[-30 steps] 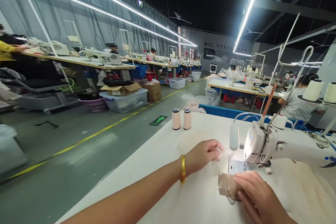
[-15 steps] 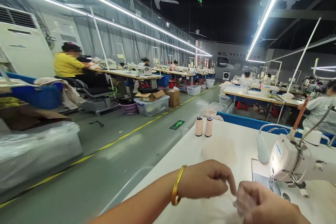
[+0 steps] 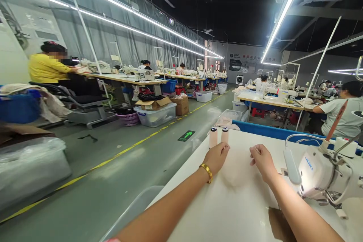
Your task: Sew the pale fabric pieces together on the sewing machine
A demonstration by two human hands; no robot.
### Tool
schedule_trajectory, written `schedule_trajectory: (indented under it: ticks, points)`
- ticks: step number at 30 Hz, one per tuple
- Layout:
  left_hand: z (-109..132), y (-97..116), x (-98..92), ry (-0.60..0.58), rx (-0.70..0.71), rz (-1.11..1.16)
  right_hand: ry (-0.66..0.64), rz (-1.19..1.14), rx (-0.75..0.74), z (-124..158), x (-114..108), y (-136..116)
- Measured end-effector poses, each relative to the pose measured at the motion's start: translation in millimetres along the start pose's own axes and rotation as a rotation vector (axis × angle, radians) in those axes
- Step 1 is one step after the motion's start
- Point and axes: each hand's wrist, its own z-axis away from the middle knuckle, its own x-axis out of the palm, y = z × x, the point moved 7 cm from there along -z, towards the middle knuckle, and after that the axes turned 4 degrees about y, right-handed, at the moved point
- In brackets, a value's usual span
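Note:
My left hand (image 3: 217, 157), with a gold bangle on its wrist, is closed in a pinch just in front of two pale peach thread spools (image 3: 224, 136). My right hand (image 3: 262, 160) is also pinched, apart from the left and level with it. What the fingertips hold is too small or faint to make out. A pale peach patch (image 3: 237, 168), perhaps thin cloth, shows on the white table (image 3: 215, 208) between the hands; whether they hold it I cannot tell. The white sewing machine (image 3: 317, 170) stands right of my right hand, its lamp lit.
A blue fabric-lined edge (image 3: 272, 130) runs behind the table. A translucent bin (image 3: 136, 211) sits at its left side. The aisle has a yellow floor line (image 3: 124, 145). A person in yellow (image 3: 48, 66) sits left; another in a light shirt (image 3: 340, 111) sits right.
Both hands have moved forward over the table and apart, from close together near the front edge to beside the spools. The view has turned slightly to the right.

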Motion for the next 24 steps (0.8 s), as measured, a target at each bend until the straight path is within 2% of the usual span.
schedule_trajectory:
  ticks: [4, 7, 10, 11, 13, 15, 17, 19, 21, 24]
  points:
    - [-0.5, -6.4, -1.1, 0.131, 0.096, -0.183, 0.016, 0.183, 0.027, -11.9, 9.2, 2.3]
    - [6.5, 7.7, -2.3, 0.194, 0.261, -0.265, -0.005, 0.303, 0.034, -19.7, 17.4, 3.6]
    - [16.0, 23.5, 10.0, 0.092, 0.463, -0.281, -0.001, 0.432, 0.0, -22.9, 20.1, -1.0]
    - [19.1, 25.0, 16.5, 0.037, 0.523, -0.286, 0.012, 0.483, -0.019, -21.4, 18.0, -4.2]
    - [22.1, 17.5, 33.9, -0.089, 0.613, -0.441, 0.028, 0.588, -0.082, -13.2, 9.7, -12.0]
    - [16.2, -1.7, 47.2, -0.156, 0.611, -0.548, 0.034, 0.701, -0.164, 3.3, -3.1, -19.0]
    - [5.7, -16.7, 52.2, -0.098, 0.627, -0.588, 0.021, 0.815, -0.252, 29.5, -18.1, -22.3]
    - [-1.3, -21.4, 52.7, -0.024, 0.697, -0.584, -0.025, 0.907, -0.334, 65.2, -34.0, -20.1]
    - [-2.4, -16.0, 46.6, 0.054, 0.77, -0.536, -0.095, 0.972, -0.41, 106.0, -52.5, -13.7]
    - [7.0, 7.1, 29.1, 0.168, 0.877, -0.379, -0.174, 1.176, -0.571, 159.0, -87.5, -3.5]
